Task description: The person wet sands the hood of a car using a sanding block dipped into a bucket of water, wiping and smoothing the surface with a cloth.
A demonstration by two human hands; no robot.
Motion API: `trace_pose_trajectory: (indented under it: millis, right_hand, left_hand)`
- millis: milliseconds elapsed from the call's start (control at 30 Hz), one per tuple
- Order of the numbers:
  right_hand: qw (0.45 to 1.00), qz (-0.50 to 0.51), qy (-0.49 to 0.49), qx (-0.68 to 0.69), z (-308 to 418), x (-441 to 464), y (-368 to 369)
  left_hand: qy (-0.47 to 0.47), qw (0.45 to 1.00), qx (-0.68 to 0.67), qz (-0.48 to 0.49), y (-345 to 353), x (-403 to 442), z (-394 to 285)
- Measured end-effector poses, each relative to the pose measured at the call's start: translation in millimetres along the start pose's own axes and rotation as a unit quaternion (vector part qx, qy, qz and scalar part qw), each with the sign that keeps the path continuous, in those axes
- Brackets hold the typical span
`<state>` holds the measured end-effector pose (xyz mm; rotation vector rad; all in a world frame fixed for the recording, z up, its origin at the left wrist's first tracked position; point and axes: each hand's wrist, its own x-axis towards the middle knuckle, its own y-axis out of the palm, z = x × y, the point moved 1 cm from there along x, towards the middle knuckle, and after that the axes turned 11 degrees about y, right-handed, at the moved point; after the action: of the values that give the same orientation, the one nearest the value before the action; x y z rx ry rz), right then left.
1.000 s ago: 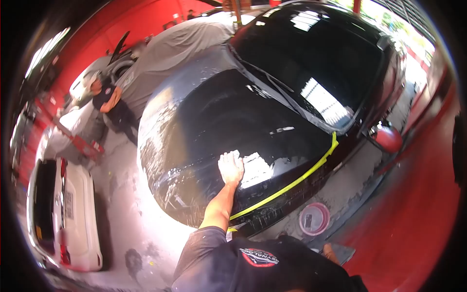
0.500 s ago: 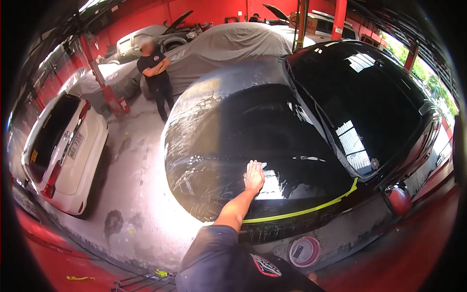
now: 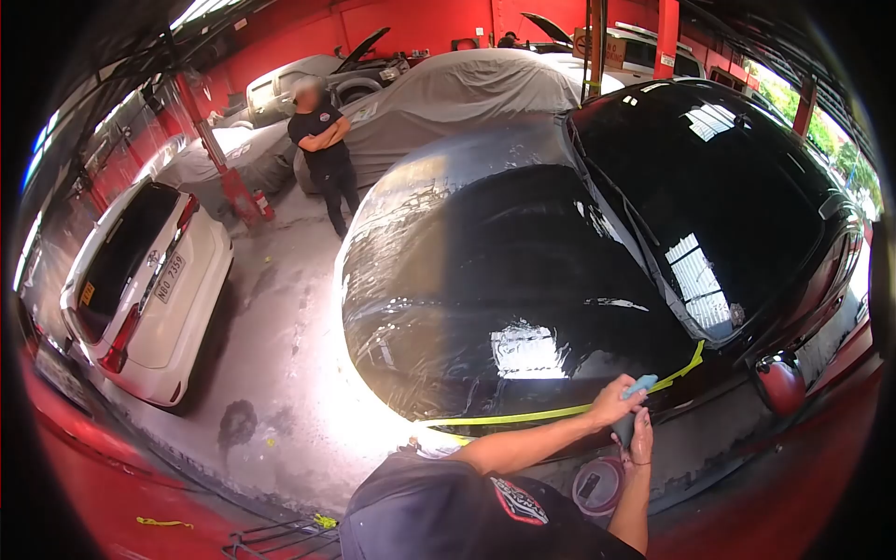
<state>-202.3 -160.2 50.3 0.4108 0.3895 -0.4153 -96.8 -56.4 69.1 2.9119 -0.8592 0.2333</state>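
My left hand [image 3: 613,402] is closed on a light blue block [image 3: 640,385] above the near edge of the black car's hood [image 3: 523,252], by the windshield end. Close against it, my right hand [image 3: 642,442] grips a dark grey piece [image 3: 623,427] that hangs between the two hands. The hood is wet and streaked at its front, with a bright reflection in the middle. Yellow-green tape [image 3: 523,417] runs along its near edge. Beneath my hands stands a pink bucket [image 3: 598,485] with a dark object inside.
A person [image 3: 322,145] stands with arms crossed beyond the hood. To the left is a white car [image 3: 177,322]. Covered cars [image 3: 457,89] fill the back. A side mirror [image 3: 780,383] juts out at the right. Black metal bars [image 3: 280,543] lie low in front.
My left hand has left the hood's surface and moved right, towards the windshield end. My right hand has come up from near the bucket to meet it. The view has turned left and levelled.
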Motion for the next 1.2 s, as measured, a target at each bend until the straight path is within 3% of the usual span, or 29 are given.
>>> trace_pose_trajectory:
  millis: [67, 133, 167, 200, 233, 267, 333, 367, 467, 533, 600, 667, 767, 833, 867, 933, 1067, 1200]
  right_hand:
    - [0.996, 0.032, -0.011, 0.081, 13.0, -9.7, 13.7]
    - [0.993, 0.059, -0.048, 0.093, 14.1, -14.3, 9.8]
    - [0.992, 0.073, -0.055, 0.081, 14.0, -19.3, -3.3]
    - [0.994, 0.039, -0.061, 0.087, 19.2, -32.3, -4.5]
    - [0.99, -0.017, -0.062, 0.129, 18.6, -37.6, -9.0]
    - [0.983, -0.116, -0.039, 0.138, -8.5, -26.2, -47.0]
    - [0.973, -0.191, -0.026, 0.126, -46.1, -26.7, -109.7]
    - [0.966, -0.228, -0.018, 0.121, -64.8, -28.7, -141.2]
    - [0.968, -0.212, 0.044, 0.125, -46.7, -80.0, -156.1]
    - [0.919, -0.357, 0.148, 0.071, -57.3, -95.0, -175.5]
    - [0.9, -0.398, 0.161, 0.078, -107.2, -79.7, -212.6]
    - [0.864, -0.469, 0.185, -0.015, -202.4, -37.2, -267.9]
    - [0.863, -0.449, 0.225, -0.055, -235.6, -7.5, -285.6]
    - [0.815, -0.505, 0.204, -0.196, -269.0, 19.6, -296.3]
    - [0.814, -0.504, 0.213, -0.195, -277.6, 27.7, -300.8]
    - [0.801, -0.468, 0.321, -0.188, -289.4, 48.5, -316.8]
    - [0.794, -0.415, 0.391, -0.213, -354.6, 80.8, -340.5]
    - [0.8, -0.471, 0.35, -0.125, -423.9, 101.2, -354.4]
  left_hand:
    - [-0.067, 0.994, 0.026, 0.082, 6.0, -8.4, -30.8]
    - [0.119, 0.985, 0.124, 0.015, 14.7, -11.3, -4.9]
    - [0.113, 0.986, 0.123, 0.017, 14.0, -9.4, 13.3]
    - [0.202, 0.929, 0.303, 0.061, -0.9, -7.5, 1.0]
    - [0.184, 0.935, 0.29, 0.09, -15.5, -3.6, -29.7]
    - [0.176, 0.948, 0.256, 0.063, -27.7, 1.8, -21.0]
    - [0.162, 0.943, 0.289, 0.026, -67.8, 23.9, -4.8]
    - [0.142, 0.924, 0.355, 0.019, -90.2, 33.0, -7.3]
    - [0.085, 0.85, 0.52, 0.008, -151.8, 69.2, 24.5]
    - [0.081, 0.776, 0.625, 0.01, -180.8, 84.8, 55.7]
    - [0.099, 0.721, 0.685, 0.018, -196.5, 91.4, 74.3]
    - [0.051, 0.679, 0.731, 0.039, -193.2, 84.6, 83.1]
    - [-0.012, 0.682, 0.731, 0.011, -191.1, 77.2, 97.3]
    - [0.018, 0.679, 0.733, 0.032, -209.1, 77.2, 107.4]
    - [0.037, 0.687, 0.724, 0.038, -216.0, 76.2, 108.6]
    - [0.032, 0.709, 0.704, 0.039, -216.9, 75.9, 105.1]
    - [0.059, 0.741, 0.668, 0.048, -222.9, 74.2, 99.3]
    - [0.079, 0.728, 0.679, 0.055, -222.5, 82.0, 109.4]
